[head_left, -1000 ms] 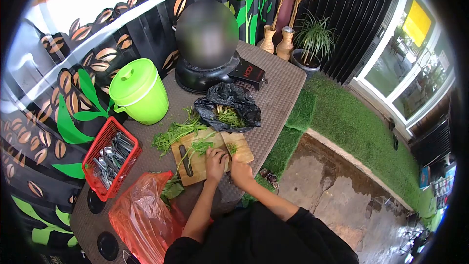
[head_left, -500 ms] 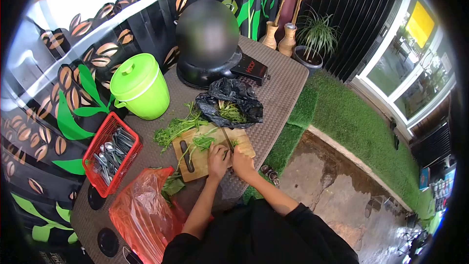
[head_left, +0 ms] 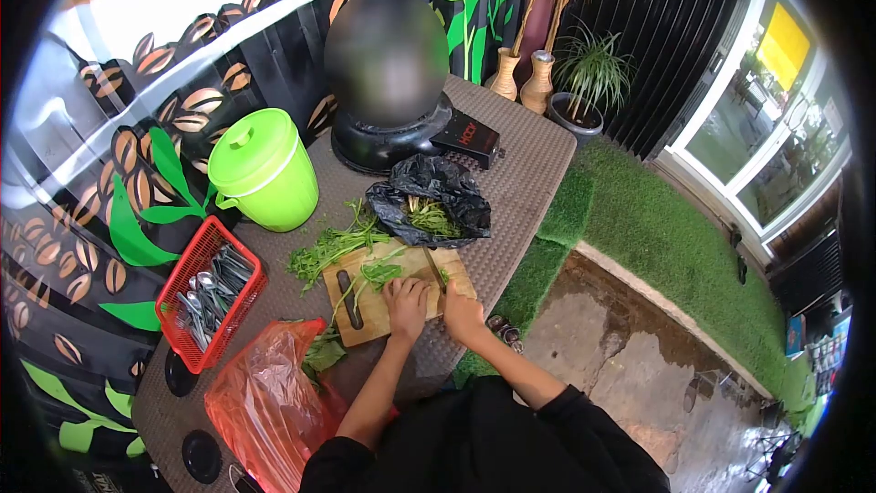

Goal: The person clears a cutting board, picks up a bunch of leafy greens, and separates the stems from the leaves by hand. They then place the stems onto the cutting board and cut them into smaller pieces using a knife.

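My right hand (head_left: 464, 312) is closed round the handle of a knife (head_left: 433, 267), whose blade points away from me over the right part of a wooden cutting board (head_left: 368, 327). Beside it, my left hand (head_left: 406, 305) presses with bent fingers on leafy green herbs (head_left: 380, 272) lying on the board. Small cut bits of green lie near the blade. A larger bunch of stemmed herbs (head_left: 327, 253) spreads past the board's far left corner. Just beyond the board, a black plastic bag (head_left: 429, 175) gapes, with more greens and pale stems inside.
A red basket (head_left: 193, 347) of cutlery and a lidded green bucket (head_left: 274, 178) stand at the left of the woven-patterned table (head_left: 525, 141). An orange plastic bag (head_left: 269, 393) lies near me. At the back sits a black round appliance (head_left: 365, 146), its upper part blurred.
My right hand and the knife have moved slightly right, widening the gap to my left hand. The left hand stays on the herbs. The view has shifted a little.
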